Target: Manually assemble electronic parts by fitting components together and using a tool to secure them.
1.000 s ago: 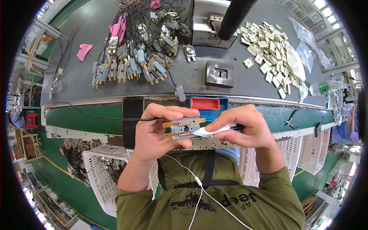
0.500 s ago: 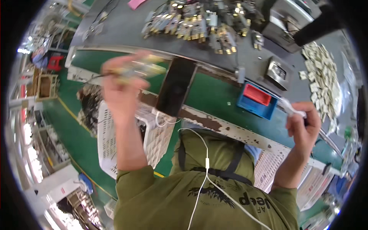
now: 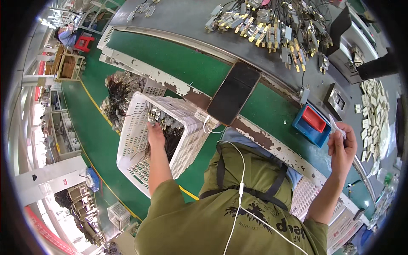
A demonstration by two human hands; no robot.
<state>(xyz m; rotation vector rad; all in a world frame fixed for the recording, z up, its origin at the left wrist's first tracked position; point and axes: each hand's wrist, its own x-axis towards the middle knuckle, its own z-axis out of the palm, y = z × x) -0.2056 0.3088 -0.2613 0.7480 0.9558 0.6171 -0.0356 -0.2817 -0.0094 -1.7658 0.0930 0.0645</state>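
My left hand (image 3: 156,136) reaches down into a white plastic basket (image 3: 127,146). Just past its fingertips lie small metal parts (image 3: 159,115) with dark wires. Most of the fingers are hidden, so their grip does not show. On the right, my right hand (image 3: 343,146) is closed in a pinch around a thin white strip (image 3: 333,124), whose exact kind I cannot make out. Below that strip stands a blue tray (image 3: 316,138) with a red tray (image 3: 313,119) inside it.
A black phone (image 3: 234,93) lies across the bench's chipped edge. Wired metal parts (image 3: 272,32) are heaped on the grey tabletop. Small pale pieces (image 3: 374,127) spread at the right, near a metal block (image 3: 337,101). More wired parts (image 3: 123,95) lie beyond the basket.
My left hand has swung down from above the bench edge into the basket. The several metal parts it carried are now among or near those inside. My right hand keeps its white strip.
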